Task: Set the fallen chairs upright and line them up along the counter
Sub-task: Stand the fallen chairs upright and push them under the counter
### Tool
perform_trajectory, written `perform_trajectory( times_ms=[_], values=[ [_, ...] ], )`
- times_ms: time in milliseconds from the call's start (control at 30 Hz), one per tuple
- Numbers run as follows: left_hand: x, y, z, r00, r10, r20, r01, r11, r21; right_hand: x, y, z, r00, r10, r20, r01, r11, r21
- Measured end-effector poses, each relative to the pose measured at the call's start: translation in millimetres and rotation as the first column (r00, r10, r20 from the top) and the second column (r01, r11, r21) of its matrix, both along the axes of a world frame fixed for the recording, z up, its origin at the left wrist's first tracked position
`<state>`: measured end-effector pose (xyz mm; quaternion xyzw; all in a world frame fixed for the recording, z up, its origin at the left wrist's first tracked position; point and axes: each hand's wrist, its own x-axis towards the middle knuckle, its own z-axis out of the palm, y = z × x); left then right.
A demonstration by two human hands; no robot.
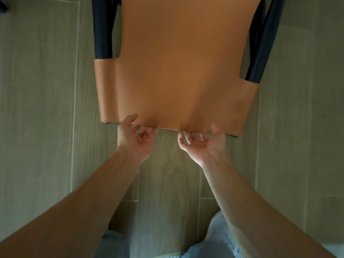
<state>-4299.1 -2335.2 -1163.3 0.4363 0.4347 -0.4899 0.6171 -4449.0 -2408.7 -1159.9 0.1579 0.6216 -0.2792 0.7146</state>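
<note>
In the head view, a chair [173, 71] with a tan leather back lies across the upper middle of the picture, above a floor [37, 108] of pale wood-grain planks, and the near edge of that leather runs slightly downhill toward the right. Dark metal frame tubes [103, 30] slant away from the leather on both sides, toward the top of the picture. The left hand [135, 135] reaches palm up to the left part of the chair's near edge, thumb lying on the leather and fingers curled just under it. The right hand [202, 141] does the same at the right part of that edge, palm up, fingers bent beneath the seam. Whether either hand already clamps the leather, I cannot tell. Below the chair, light blue trousers [219, 237] show between the forearms.
</note>
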Motion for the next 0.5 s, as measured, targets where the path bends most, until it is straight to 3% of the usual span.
perform_trajectory(
  times_ms=[233,433,500],
  values=[
    [-13.5,27.1,87.4,0.997,-0.021,-0.069,0.025,0.998,0.050,-26.0,22.2,86.3,1.000,0.012,0.026,-0.013,1.000,0.019],
    [-33.1,51.0,222.3,0.973,-0.224,-0.050,0.229,0.948,0.220,-42.1,52.3,224.7,0.997,0.026,-0.077,-0.020,0.996,0.088],
    [-37.9,61.9,273.4,0.972,-0.234,-0.017,0.229,0.931,0.284,-43.3,60.6,273.3,0.987,0.088,-0.137,-0.074,0.992,0.102]
  ],
)
